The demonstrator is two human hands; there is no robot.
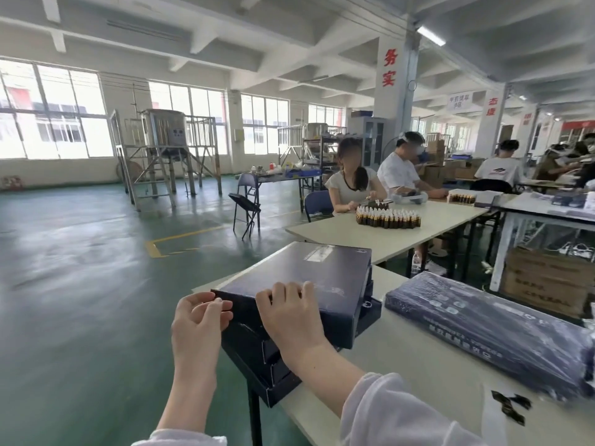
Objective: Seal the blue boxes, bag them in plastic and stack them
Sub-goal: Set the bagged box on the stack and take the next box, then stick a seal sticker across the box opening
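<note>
Your hands met at the near end of the top blue box [299, 275]. Your right hand [289, 313] gripped its near edge, with bent fingers over the lid and the palm against the front wall. Your left hand [199, 320] hovered at the box's near-left corner, thumb and curled fingers drawn together; whether it pinched anything there, I could not tell. A white sleeve [386, 410] covered your right forearm.

The pale bench [402, 375] in front of you carried all the work. Beyond it stood a second bench [338, 230], where two people [347, 185] sat side by side. Far off to the left, near the windows, a steel tank [164, 128] stood raised on a metal frame.

On your bench, to the right of the boxes and apart from them, lay a long plastic-wrapped pack [489, 333] of dark blue boxes, set at an angle. The top blue box rested on a stack of blue boxes [257, 358] at the bench's near-left corner, and the lowest of them jutted out past the bench edge.

A brown carton [547, 278] sat under another bench to the right. A dark folding chair [246, 204] stood on the green floor. Rows of small brown bottles [388, 217] were grouped on the second bench, in front of the seated people. Near your right sleeve, a few black scraps [510, 407] lay on your bench.
</note>
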